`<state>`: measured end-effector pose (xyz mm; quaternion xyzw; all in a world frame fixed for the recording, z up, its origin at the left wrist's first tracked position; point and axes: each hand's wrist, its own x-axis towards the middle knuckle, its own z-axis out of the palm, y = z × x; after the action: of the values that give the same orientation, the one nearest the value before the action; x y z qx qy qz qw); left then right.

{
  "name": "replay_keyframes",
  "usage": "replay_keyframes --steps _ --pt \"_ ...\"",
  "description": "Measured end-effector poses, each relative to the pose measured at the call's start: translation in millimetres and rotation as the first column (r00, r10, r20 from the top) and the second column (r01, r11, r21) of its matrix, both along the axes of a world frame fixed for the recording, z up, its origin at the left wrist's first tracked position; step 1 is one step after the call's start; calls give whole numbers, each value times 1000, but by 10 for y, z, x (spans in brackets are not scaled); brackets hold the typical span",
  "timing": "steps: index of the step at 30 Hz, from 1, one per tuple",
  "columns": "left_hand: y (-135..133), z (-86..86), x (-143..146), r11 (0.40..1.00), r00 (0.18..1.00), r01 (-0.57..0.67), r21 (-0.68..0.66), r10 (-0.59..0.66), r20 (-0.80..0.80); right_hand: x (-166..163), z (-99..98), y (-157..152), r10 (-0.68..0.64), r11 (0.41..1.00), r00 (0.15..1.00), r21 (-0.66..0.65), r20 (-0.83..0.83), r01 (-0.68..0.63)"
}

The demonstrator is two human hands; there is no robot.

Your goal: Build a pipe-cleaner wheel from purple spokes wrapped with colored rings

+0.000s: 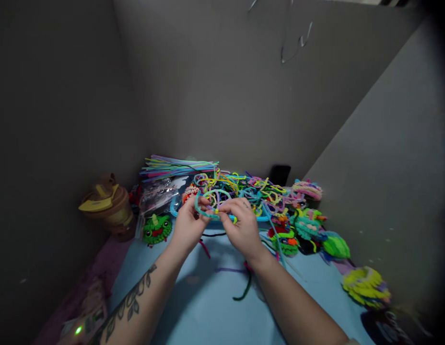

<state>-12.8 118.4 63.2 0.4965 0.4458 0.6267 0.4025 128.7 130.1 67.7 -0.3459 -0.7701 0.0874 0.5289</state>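
Note:
My left hand [189, 221] and my right hand [243, 227] meet above the light blue table [193, 306], fingers pinched. Between them they hold a teal pipe cleaner [203, 212] bent into a loop, with a yellow-green piece twisted in near my right fingers. Just behind the hands lies a tangled heap of coloured pipe cleaners [244, 189]. My left forearm carries a leaf tattoo.
Straight pipe cleaners [179, 166] are bundled at the back left over a plastic bag [159, 194]. Fuzzy pipe-cleaner figures stand around: a green one [157, 229] on the left, several [305, 230] on the right. A brown and yellow cup [109, 203] sits at the left. Grey walls enclose the table.

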Motion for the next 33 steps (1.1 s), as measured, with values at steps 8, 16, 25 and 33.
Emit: replay_keyframes --steps 8,16,25,33 --pt "-15 22 9 1000 997 11 -21 -13 -76 -18 -27 11 -29 999 1000 -15 5 29" --pt "14 -8 -40 997 998 -47 -67 49 31 -18 -9 -49 72 997 997 14 8 -73" --pt "36 -53 -74 989 990 -143 -45 143 17 -12 89 -193 253 953 967 176 -11 -247" --pt "61 -45 -94 991 992 -109 -78 113 51 -20 92 -249 307 948 948 121 -89 -295"
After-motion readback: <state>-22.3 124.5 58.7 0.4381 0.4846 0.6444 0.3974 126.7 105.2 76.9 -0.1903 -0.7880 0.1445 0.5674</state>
